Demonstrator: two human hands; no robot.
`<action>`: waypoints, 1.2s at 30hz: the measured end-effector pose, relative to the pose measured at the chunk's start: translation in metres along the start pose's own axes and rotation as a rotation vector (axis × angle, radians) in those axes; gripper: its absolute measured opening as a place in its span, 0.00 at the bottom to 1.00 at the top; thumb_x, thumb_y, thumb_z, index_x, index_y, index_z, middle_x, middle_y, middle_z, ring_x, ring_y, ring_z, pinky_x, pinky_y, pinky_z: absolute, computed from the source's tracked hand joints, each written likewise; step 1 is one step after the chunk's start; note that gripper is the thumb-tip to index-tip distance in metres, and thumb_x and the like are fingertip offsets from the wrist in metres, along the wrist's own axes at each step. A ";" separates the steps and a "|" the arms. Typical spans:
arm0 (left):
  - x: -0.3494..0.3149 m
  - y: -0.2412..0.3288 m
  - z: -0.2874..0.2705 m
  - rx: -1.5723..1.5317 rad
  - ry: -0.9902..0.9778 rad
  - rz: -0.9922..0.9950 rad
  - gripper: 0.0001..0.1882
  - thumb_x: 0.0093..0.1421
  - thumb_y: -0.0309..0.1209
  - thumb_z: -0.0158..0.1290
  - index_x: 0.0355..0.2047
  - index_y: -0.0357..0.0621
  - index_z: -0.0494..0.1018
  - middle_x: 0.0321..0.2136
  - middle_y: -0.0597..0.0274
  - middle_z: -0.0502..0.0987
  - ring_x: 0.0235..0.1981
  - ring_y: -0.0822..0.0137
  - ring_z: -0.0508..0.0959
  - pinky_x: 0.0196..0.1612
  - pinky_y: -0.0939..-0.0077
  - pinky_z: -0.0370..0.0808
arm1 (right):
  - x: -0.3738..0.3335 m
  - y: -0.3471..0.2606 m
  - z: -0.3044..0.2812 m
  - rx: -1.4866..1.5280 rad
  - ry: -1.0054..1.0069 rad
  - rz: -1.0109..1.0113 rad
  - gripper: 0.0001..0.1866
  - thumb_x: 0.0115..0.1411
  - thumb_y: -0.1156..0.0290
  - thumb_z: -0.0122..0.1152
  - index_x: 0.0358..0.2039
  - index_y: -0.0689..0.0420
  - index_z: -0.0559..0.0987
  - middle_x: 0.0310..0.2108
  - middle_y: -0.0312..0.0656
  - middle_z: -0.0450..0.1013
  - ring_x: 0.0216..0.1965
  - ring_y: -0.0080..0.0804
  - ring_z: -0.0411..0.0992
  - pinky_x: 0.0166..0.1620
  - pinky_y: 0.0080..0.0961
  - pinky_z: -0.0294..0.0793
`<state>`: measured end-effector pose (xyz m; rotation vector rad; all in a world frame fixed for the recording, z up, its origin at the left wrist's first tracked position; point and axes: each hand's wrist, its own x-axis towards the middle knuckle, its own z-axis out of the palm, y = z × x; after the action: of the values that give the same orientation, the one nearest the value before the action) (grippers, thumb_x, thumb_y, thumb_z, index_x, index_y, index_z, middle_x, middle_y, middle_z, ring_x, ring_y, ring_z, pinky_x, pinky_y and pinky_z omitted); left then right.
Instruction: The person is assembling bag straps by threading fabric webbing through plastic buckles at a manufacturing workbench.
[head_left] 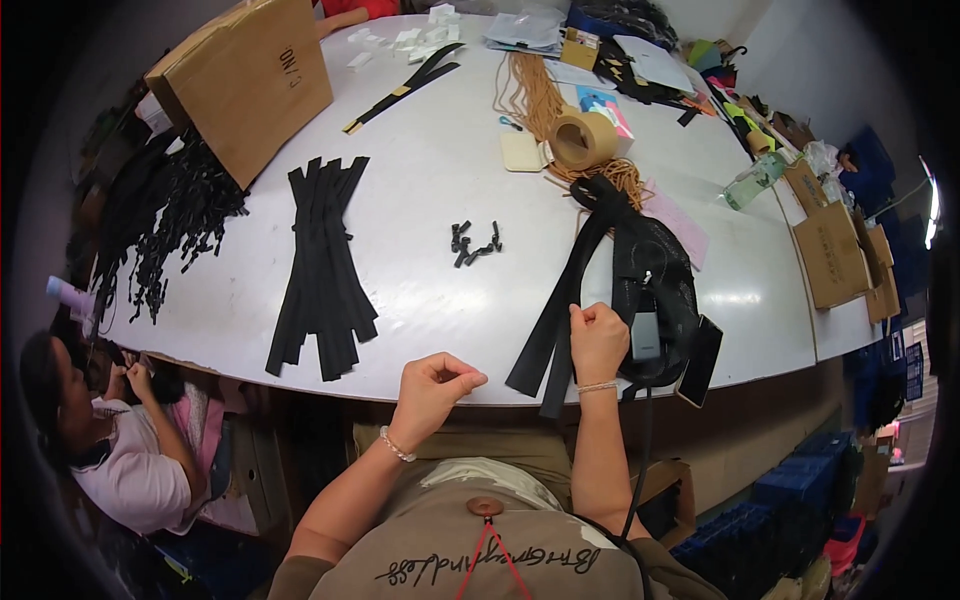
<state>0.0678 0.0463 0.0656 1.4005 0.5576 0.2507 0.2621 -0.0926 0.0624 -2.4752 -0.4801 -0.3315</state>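
My left hand [433,398] is over the table's near edge, thumb and fingertips pinched together; anything between them is too small to make out. My right hand [599,343] is closed, by the near end of a bunch of long black strips [553,335]; what its fingers hold is hidden. Beside it lies a black mesh pouch [655,255] with a grey box-shaped device [646,336] and a dark phone [700,362]. Between the hands and farther back sit several small black pieces [475,243] in a loose pile. More flat black strips [325,265] lie stacked to the left.
A large brown carton [245,85] stands back left, by a heap of black cords [165,215]. Tan cord [535,95], a tape roll [583,138] and a green bottle [755,180] are on the table [420,200]. Another person [140,440] sits at the left.
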 end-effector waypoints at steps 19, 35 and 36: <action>-0.020 0.040 0.002 -0.741 -0.229 -0.270 0.20 0.64 0.32 0.37 0.48 0.27 0.66 0.41 0.46 0.74 0.39 0.65 0.76 0.43 0.73 0.75 | -0.022 -0.007 0.001 -0.004 -0.152 -0.101 0.11 0.58 0.70 0.46 0.31 0.64 0.75 0.29 0.52 0.71 0.30 0.52 0.70 0.33 0.40 0.69; -0.028 0.030 0.009 -0.616 -0.157 -0.265 0.07 0.59 0.25 0.49 0.35 0.36 0.73 0.30 0.57 0.77 0.31 0.70 0.77 0.38 0.77 0.76 | -0.035 -0.013 -0.019 0.054 -0.258 -0.106 0.14 0.49 0.79 0.44 0.35 0.67 0.75 0.27 0.56 0.69 0.29 0.53 0.69 0.34 0.40 0.69; -0.028 0.027 0.009 -0.617 -0.165 -0.251 0.06 0.59 0.25 0.49 0.33 0.36 0.73 0.29 0.58 0.77 0.31 0.70 0.77 0.37 0.78 0.75 | -0.036 -0.016 -0.021 0.060 -0.270 -0.104 0.13 0.50 0.78 0.45 0.35 0.67 0.74 0.27 0.56 0.69 0.29 0.53 0.69 0.34 0.40 0.69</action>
<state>0.0528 0.0298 0.0989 0.7373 0.4608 0.0888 0.2208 -0.1026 0.0751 -2.4517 -0.7214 -0.0208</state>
